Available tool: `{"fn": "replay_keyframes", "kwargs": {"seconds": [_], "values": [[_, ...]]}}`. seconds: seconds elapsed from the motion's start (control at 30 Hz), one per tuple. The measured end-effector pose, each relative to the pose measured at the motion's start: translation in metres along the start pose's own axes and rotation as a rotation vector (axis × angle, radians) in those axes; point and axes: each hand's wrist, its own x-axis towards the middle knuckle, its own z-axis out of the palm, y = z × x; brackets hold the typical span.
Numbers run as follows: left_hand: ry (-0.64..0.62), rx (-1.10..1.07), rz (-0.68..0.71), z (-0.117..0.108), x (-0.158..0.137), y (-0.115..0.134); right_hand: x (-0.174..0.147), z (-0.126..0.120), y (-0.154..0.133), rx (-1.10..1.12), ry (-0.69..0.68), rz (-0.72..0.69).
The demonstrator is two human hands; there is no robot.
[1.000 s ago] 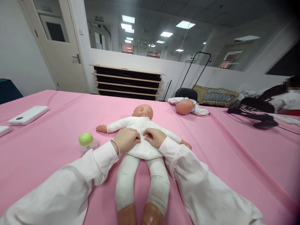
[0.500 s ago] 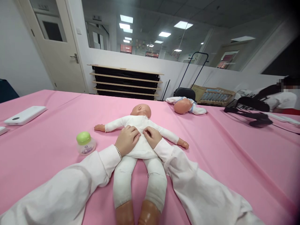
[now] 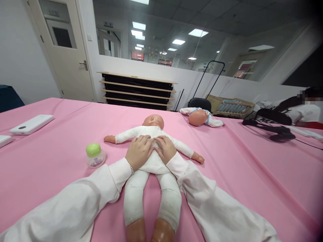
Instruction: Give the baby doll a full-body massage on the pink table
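Observation:
A baby doll (image 3: 153,165) with a white cloth body lies on its back on the pink-covered table, its head at the far end and its legs toward me. My left hand (image 3: 139,151) rests on the left side of the doll's chest, fingers stretched out and holding nothing. On the other side of the chest lies my right hand (image 3: 165,148), also open, its fingers laid on the cloth. The thumbs come close together over the middle of the torso. Left of the doll stands a small clear jar (image 3: 96,156) with a green lid.
A second doll (image 3: 199,117) lies at the table's far edge, beside a black chair (image 3: 200,102). White flat devices (image 3: 32,124) are on the left. Black straps (image 3: 270,129) lie at the right, near a person (image 3: 305,111). Stacked boards (image 3: 138,89) stand against the wall.
My fingers have uncurled from a bent, pinched shape and now lie flatter on the doll's chest, thumbs closer together. The camera view has shifted slightly.

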Motion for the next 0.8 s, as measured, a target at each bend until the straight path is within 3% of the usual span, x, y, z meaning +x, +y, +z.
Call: {"fn": "replay_keyframes", "kwargs": {"seconds": [0.2,0.37,0.5,0.67,0.8], "values": [[-0.127,0.027,-0.034,-0.002,0.002,0.002,0.003,-0.004,-0.005,-0.049,-0.106,0.057],[-0.039,0.025,0.002,-0.007,0.004,0.001,0.0,-0.004,-0.006,-0.094,-0.016,0.096],[0.017,-0.046,-0.045,-0.008,0.008,-0.006,-0.001,-0.001,-0.005,-0.091,0.057,0.187],[-0.137,-0.075,-0.073,0.001,0.01,-0.014,0.0,0.001,0.0,-0.067,-0.059,0.184],[-0.142,0.027,-0.037,-0.003,0.01,-0.011,-0.001,-0.002,-0.002,-0.075,-0.052,0.162]]}}
